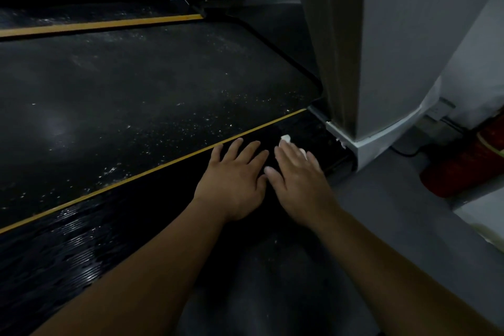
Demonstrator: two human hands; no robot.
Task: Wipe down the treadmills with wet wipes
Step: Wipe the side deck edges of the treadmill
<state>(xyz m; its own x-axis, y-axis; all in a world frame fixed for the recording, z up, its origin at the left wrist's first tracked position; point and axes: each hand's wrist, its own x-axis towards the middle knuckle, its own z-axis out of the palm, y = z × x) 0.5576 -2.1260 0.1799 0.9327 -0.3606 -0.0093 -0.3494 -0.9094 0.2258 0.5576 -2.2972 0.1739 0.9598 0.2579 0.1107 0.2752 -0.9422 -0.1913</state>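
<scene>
My right hand (pixel 297 174) lies flat, fingers straight, pressing the wet wipe (pixel 285 138) onto the treadmill's black ribbed side rail (pixel 109 232). Only small white bits of the wipe peek out past my fingertips; the rest is hidden under my palm. My left hand (pixel 234 185) rests just beside it on the same rail, fingers spread and relaxed, holding nothing.

My first worry is that I am only pressing the wipe, not gripping it. It looks bunched small, so a hard push forward could leave it behind or roll it out from under my fingers, and then bare skin would do the wiping.

The upright column (pixel 381 35) and its pale base cover (pixel 362 147) are close ahead. A long stroke could jam my fingertips against that edge, or shove grime into the gap beneath it.

The belt (pixel 136 95) beyond the yellow stripe (pixel 163 163) is dotted with pale specks. If I drift across the stripe, I probably drag that grit onto the rail.

Nearer me the rail glistens as if wet. If I lean on my left hand, it could skid.

A dark cable (pixel 403 151) runs on the floor by the base, so I would keep drips away from it.
</scene>
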